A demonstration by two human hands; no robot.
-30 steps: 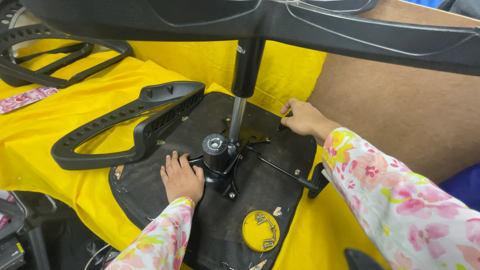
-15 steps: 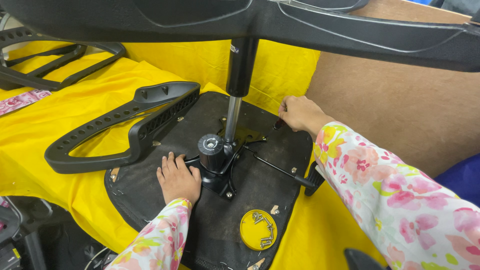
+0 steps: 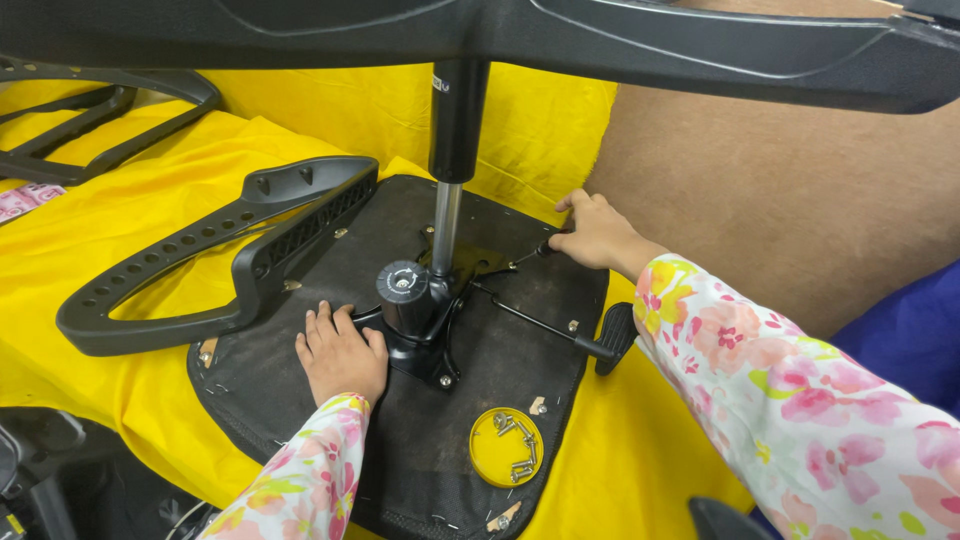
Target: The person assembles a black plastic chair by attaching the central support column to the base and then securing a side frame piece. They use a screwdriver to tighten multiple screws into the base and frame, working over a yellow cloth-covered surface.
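One upturned chair seat (image 3: pixel 300 420) lies black side up on a yellow cloth (image 3: pixel 120 250), with one mechanism plate (image 3: pixel 440 310) bolted at its middle and one gas cylinder (image 3: pixel 448 200) rising from it to one chair base (image 3: pixel 600 40) that crosses the top of the view. One armrest (image 3: pixel 230 250) lies along the seat's left edge and a second armrest (image 3: pixel 90 120) lies far left on the cloth, so two in all. One lever (image 3: pixel 560 335) runs right from the plate to a paddle at the seat's right edge. One yellow lid (image 3: pixel 505 447) sits near on the seat holding several small screws, too small to count. Two hands show, both in floral sleeves. Against the frame a second ago, the view has drawn closer and the left hand (image 3: pixel 340 350) remains just left of the plate, while the right hand (image 3: pixel 598 235) has stayed at the seat's far right edge. The left hand's grip is spread, palm flat on the seat, holding nothing, fingertips just beside the plate. The right hand's grip is pressed together, pinching a thin screwdriver (image 3: pixel 528 253) whose shaft points left toward the plate's far corner.
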